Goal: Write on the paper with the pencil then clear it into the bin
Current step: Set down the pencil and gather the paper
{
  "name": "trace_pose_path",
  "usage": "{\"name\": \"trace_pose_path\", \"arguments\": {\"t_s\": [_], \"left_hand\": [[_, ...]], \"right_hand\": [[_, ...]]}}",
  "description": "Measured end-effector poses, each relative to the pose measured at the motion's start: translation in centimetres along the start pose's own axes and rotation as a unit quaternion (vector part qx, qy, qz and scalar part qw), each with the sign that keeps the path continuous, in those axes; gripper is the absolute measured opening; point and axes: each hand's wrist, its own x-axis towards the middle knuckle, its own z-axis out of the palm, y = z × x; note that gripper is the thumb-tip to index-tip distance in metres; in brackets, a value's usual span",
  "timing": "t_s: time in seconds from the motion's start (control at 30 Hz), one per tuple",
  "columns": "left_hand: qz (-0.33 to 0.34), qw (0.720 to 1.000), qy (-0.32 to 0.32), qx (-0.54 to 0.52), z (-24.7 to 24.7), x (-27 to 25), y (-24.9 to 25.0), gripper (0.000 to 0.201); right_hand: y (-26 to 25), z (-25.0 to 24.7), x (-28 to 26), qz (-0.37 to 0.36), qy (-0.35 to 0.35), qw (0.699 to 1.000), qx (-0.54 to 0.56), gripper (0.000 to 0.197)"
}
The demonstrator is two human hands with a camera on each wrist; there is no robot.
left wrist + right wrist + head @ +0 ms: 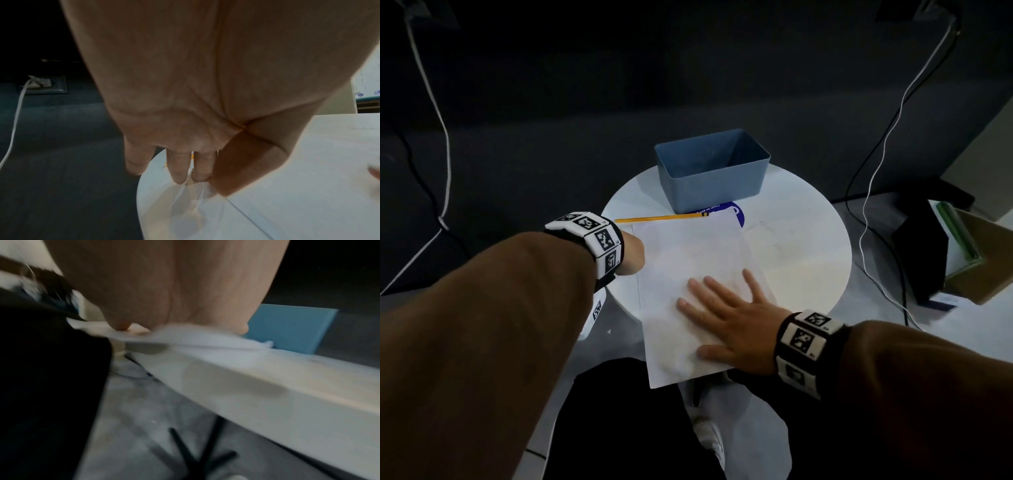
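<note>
A white sheet of paper (688, 260) lies on the round white table (801, 246), its near end hanging over the front edge. My right hand (726, 318) lies flat on the paper with fingers spread, pressing it down; the right wrist view is blurred, showing the palm (174, 296) on the paper (195, 337). My left hand (631, 255) stands at the paper's left edge, its fingertips (179, 177) pointing down onto the table (156, 203). A yellow pencil (661, 218) lies loose just beyond the paper's far edge. Behind it the blue bin (709, 185) stands empty.
A blue printed label (736, 210) shows under the bin. White and black cables (873, 164) hang on both sides. A black box (924, 253) and a cardboard box with green items (972, 253) sit on the floor at the right. Black table legs (197, 456) stand below.
</note>
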Motion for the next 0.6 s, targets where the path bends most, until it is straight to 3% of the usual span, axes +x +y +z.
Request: {"name": "trace_pose_path", "arguments": {"t_s": [0.07, 0.13, 0.17, 0.23, 0.33, 0.47, 0.53, 0.6], "left_hand": [[-0.033, 0.999, 0.013, -0.017, 1.1, 2.3, -1.5, 0.039], [0.015, 1.0, 0.002, 0.001, -0.9, -4.0, -0.4, 0.023], [0.058, 0.998, 0.027, -0.024, -2.1, -7.9, 0.4, 0.025], [0.062, 0.998, 0.024, -0.007, -3.3, -9.0, 1.3, 0.034], [0.029, 0.998, 0.036, 0.042, -3.5, -8.5, 1.2, 0.038], [0.049, 0.996, 0.049, 0.047, -3.9, -8.9, 1.4, 0.038], [0.032, 0.998, 0.044, 0.032, -3.8, -8.8, 1.3, 0.038], [0.041, 0.998, 0.047, 0.031, -3.6, -9.0, 1.3, 0.038]], "right_hand": [[2.9, -0.2, -0.8, 0.065, -0.022, 0.998, -0.005, 0.079], [6.2, -0.8, -1.9, 0.156, -0.05, 0.987, -0.001, 0.085], [7.6, -1.2, -2.5, 0.198, -0.058, 0.979, 0.003, 0.087], [9.0, -1.6, -3.4, 0.243, -0.061, 0.968, 0.026, 0.08], [6.8, -2.0, -3.1, 0.196, -0.032, 0.979, 0.053, 0.082], [1.9, -1.3, -1.7, 0.082, -0.036, 0.994, 0.068, 0.088], [2.1, -0.6, -1.4, 0.091, -0.037, 0.994, 0.055, 0.091], [3.9, -0.6, -1.8, 0.15, -0.035, 0.987, 0.051, 0.09]]}}
